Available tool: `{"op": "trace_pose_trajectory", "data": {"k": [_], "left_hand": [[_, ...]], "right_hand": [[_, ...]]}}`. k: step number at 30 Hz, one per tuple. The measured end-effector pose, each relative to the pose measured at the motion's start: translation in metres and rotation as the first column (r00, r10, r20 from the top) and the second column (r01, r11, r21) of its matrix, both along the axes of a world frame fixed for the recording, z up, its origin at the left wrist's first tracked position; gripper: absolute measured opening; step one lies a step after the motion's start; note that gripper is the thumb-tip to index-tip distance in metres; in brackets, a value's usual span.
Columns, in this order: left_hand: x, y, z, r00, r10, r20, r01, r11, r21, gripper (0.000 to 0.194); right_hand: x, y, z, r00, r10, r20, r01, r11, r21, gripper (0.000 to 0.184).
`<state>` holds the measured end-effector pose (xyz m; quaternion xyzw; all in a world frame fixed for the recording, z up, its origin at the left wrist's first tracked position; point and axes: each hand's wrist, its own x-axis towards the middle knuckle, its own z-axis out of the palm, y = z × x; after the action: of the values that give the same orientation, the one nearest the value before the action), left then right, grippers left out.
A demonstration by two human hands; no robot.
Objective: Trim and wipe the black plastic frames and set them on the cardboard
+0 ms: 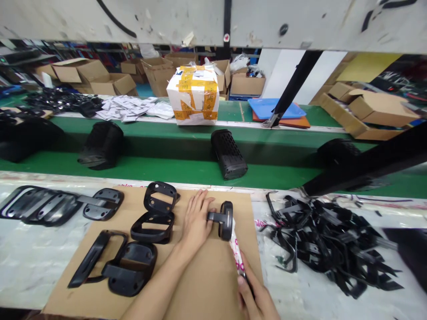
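My left hand rests on the cardboard sheet, its fingers closed around the strap end of a black plastic handle part, which stands on edge. In my right hand is a slim tool, wrapped in white tape with pink print and dark at the grip. The tool's far end meets the lower edge of the handle part; its tip is hidden. Left of my left arm lie several similar black parts, among them an upright frame, a tilted one and a wide pad.
A heap of black strap pieces covers the bench at right. More black frames lie at far left. Beyond runs a green conveyor carrying black housings. A taped white box stands behind; a dark post slants at right.
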<state>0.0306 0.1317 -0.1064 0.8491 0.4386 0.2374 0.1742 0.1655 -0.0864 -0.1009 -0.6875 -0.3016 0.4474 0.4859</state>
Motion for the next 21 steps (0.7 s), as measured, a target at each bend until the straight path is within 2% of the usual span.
{"op": "trace_pose_trajectory", "data": {"k": [5, 12, 16, 21], "left_hand": [[0.000, 0.000, -0.002, 1.000, 0.006, 0.002, -0.006, 1.000, -0.001, 0.043], [0.001, 0.000, 0.000, 1.000, 0.007, -0.014, -0.008, 1.000, -0.013, 0.040], [0.001, 0.000, 0.003, 1.000, 0.008, -0.013, -0.009, 1.000, -0.021, 0.040], [0.001, 0.000, 0.005, 1.000, 0.006, -0.007, -0.007, 1.000, -0.018, 0.039]], "right_hand": [[0.005, -0.002, -0.007, 0.992, 0.099, 0.081, -0.093, 0.993, -0.068, 0.072], [0.004, -0.004, -0.011, 0.990, 0.119, 0.076, -0.113, 0.990, -0.088, 0.071], [0.003, -0.001, -0.002, 0.998, 0.040, -0.047, -0.044, 0.996, -0.075, 0.071], [-0.010, -0.012, 0.011, 0.964, -0.207, -0.167, 0.190, 0.975, -0.113, 0.078]]}}
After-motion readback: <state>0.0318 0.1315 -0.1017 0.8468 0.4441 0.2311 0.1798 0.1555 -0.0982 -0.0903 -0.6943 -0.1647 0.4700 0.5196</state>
